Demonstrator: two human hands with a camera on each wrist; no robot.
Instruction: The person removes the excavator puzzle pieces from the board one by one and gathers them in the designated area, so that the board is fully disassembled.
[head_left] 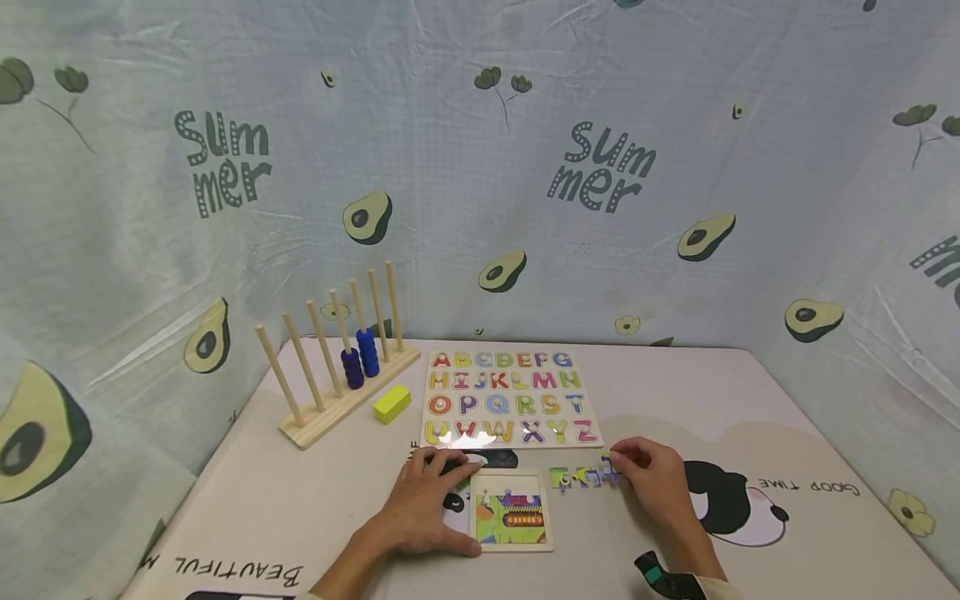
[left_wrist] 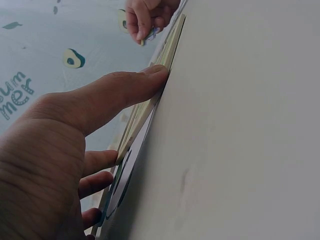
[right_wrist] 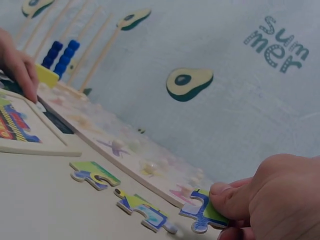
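My left hand (head_left: 426, 510) holds a small wooden jigsaw tray (head_left: 548, 510) by its left side, thumb at the near corner and index finger at the far one. Joined pieces with a colourful vehicle picture (head_left: 513, 518) fill the tray's lower part; bare wood shows above them. To the right, thumb and fingers of my right hand (head_left: 662, 483) pinch a blue and green jigsaw piece (right_wrist: 200, 212) close over the table. Two more jigsaw pieces lie in a row between it and the tray: a green one (right_wrist: 95, 175) and a blue-and-yellow one (right_wrist: 142, 210).
Just behind lies an alphabet board (head_left: 468, 406) with knobbed letters. At the back left stands a wooden peg rack (head_left: 330, 417) with dark blue and blue beads on two pegs. A yellow block (head_left: 392, 404) sits beside it. A printed cloth (head_left: 420, 142) hangs behind the table.
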